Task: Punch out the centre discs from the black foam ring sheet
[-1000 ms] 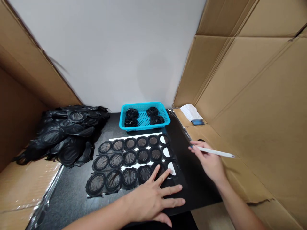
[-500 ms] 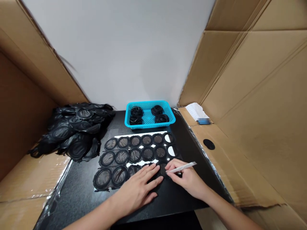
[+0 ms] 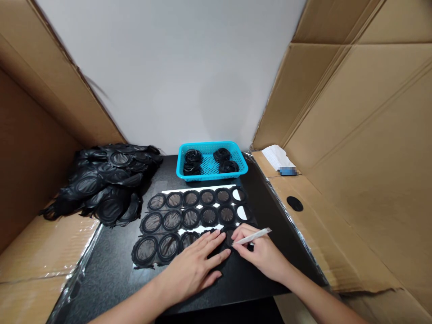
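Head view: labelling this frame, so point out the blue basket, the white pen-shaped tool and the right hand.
Blue basket [image 3: 212, 177]: head view, front rim.
White pen-shaped tool [image 3: 255, 236]: head view, shaft.
Right hand [image 3: 261, 255]: head view, back.

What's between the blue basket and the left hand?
In the head view, rows of black rings on a white sheet lie between the basket and the left hand.

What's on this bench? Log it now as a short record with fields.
Left hand: spread flat, fingers on the bottom row of black mesh-centred rings.
Right hand: pinches a white pen-like tool, its tip at the rightmost ring in that row.
Sheet: white backing sheet under three rows of rings.
Basket: blue plastic basket holding four black coils.
Pile: loose black rings at left, on a black tabletop.
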The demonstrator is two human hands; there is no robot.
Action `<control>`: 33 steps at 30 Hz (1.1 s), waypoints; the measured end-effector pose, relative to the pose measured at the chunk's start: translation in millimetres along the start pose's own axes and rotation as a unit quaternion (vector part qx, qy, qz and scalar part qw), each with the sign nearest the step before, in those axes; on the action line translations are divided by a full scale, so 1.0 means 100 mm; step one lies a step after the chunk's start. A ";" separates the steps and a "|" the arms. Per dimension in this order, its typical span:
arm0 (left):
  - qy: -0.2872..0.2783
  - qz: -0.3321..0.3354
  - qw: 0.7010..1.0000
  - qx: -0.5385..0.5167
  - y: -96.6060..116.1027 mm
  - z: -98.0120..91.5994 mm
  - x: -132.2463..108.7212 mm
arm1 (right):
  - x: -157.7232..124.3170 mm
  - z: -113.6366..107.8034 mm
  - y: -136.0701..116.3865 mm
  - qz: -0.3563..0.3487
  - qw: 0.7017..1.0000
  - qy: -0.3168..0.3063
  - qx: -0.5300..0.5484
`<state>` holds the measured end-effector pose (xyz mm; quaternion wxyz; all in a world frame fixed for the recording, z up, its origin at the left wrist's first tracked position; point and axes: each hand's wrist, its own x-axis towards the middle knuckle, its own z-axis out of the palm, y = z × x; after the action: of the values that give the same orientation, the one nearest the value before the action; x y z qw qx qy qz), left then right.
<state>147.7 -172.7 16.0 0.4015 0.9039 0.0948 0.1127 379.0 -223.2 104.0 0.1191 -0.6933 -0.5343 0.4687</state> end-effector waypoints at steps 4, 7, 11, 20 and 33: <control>0.008 -0.012 1.000 -0.009 0.02 -0.01 0.00 | -0.05 0.04 -0.03 -0.010 1.000 0.000 -0.024; 0.012 -0.031 0.999 -0.010 0.02 0.00 0.00 | -0.14 0.17 -0.05 -0.099 0.989 0.001 -0.114; 0.004 -0.034 0.999 -0.010 0.01 0.01 -0.01 | -0.09 0.09 0.10 -0.200 0.937 0.005 -0.285; -0.017 -0.047 0.999 -0.012 0.00 -0.15 0.08 | 0.58 -0.61 0.25 0.030 0.981 0.139 -0.136; 0.007 -0.068 0.997 0.024 -0.34 0.01 0.22 | 0.57 -0.10 0.21 -0.034 0.999 0.004 -0.021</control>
<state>166.1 -145.4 -7.0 0.3859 0.9040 0.1611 0.0895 399.4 -179.7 64.8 0.1226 -0.6787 -0.5669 0.4505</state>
